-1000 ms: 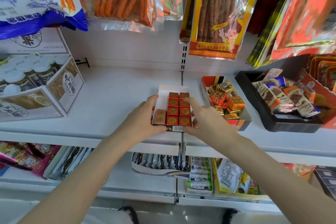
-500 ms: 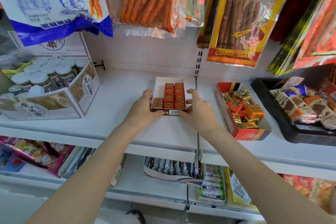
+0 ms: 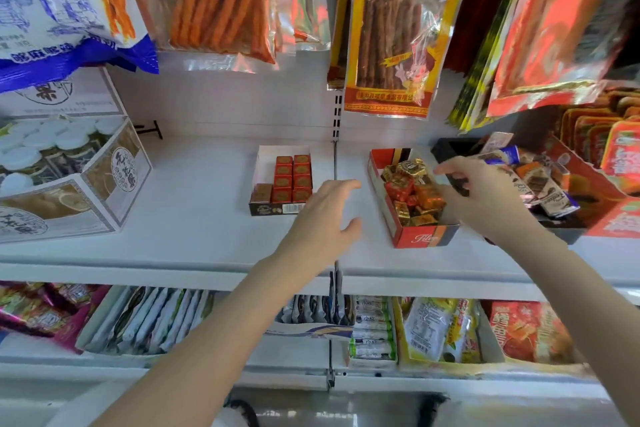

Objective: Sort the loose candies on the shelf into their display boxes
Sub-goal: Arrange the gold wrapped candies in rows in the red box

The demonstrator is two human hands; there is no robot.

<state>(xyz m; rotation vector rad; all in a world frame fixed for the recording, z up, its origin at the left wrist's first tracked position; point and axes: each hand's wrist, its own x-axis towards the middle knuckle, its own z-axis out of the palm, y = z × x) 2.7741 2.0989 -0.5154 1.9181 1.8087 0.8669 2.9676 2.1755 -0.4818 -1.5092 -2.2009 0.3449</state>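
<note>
A small white display box stands on the shelf, holding rows of red square candies and one brown candy. To its right is a red display box piled with gold, red and orange wrapped candies. My left hand hovers open over the shelf between the two boxes, holding nothing. My right hand is at the right side of the red box with loosely curled fingers, blurred; nothing shows in it.
A black tray with brown and blue wrapped bars sits at the right, beside red cartons. A carton of white-lidded jars stands at the left. Snack bags hang overhead. Lower shelves hold packets.
Both hands have let go of the white box, which now rests further back on the shelf. They have moved right, toward the red box.
</note>
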